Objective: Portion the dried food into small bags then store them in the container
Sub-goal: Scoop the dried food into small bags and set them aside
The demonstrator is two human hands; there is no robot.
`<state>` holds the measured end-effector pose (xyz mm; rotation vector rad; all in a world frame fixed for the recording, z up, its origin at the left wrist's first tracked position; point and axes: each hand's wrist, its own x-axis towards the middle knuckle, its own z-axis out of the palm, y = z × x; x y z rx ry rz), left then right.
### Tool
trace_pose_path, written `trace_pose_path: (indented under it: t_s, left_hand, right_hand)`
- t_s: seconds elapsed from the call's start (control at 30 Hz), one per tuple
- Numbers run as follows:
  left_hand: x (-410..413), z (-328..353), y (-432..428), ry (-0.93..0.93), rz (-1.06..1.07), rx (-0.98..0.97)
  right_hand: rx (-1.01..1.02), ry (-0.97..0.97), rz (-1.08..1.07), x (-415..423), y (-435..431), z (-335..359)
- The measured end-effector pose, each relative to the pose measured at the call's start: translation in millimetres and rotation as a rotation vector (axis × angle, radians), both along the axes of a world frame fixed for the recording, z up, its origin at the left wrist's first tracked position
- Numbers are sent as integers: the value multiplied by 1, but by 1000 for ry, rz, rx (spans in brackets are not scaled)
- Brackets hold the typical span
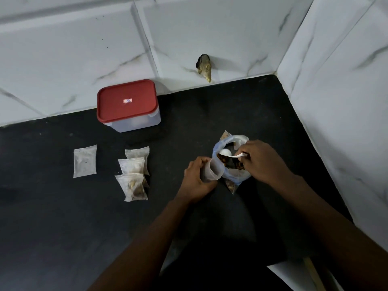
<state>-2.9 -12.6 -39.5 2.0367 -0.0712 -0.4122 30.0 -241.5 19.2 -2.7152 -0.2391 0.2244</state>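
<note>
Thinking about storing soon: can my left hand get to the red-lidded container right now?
Probably not yet: the left hand grips a small open bag. The counter toward the container looks free.

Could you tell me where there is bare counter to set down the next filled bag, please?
Bare black counter lies nearer than the flat bag and the three filled bags, and also between the red-lidded container and the big food bag. It is crowded around the left hand and right hand, working at that bag.

Both curled: left grip (pixel 196 177), right grip (pixel 261 162)
</note>
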Motion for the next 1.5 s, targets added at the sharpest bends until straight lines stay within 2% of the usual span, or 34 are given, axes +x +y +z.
trace_pose_path:
  t_s: [0.1, 0.2, 0.37, 0.67, 0.87, 0.97, 1.1, 1.27, 1.37, 1.5]
  left_hand:
    - [0, 0, 0, 0, -12, 14]
    - [-1, 1, 1, -5, -18, 3]
    - [0, 1, 3, -14, -29, -7]
    - [1, 2, 4, 26, 18, -106]
    - [-1, -1, 2, -7, 53, -141]
    - [-1, -2, 3, -19, 37, -138]
    - [-2, -5, 4, -31, 31, -132]
    - [2, -11, 7, -52, -24, -70]
    - [3, -14, 7, -75, -41, -36]
    - [2, -17, 9, -79, -82, -14]
  right_hand:
    - [67, 37, 31, -6, -12, 9]
    - [153, 4, -72, -7, -22, 15]
    - [171, -28, -177, -1, -12, 7]
    - [84, 12, -19, -7, 3, 2]
    - [234, 28, -140, -3, -15, 19]
    - [186, 13, -106, -1, -11, 17]
    - [15, 3, -43, -3, -4, 13]
    - [23, 116, -7, -16, 4, 16]
    - [125, 293, -115, -17, 5, 19]
    - [221, 434, -274, -14, 6, 21]
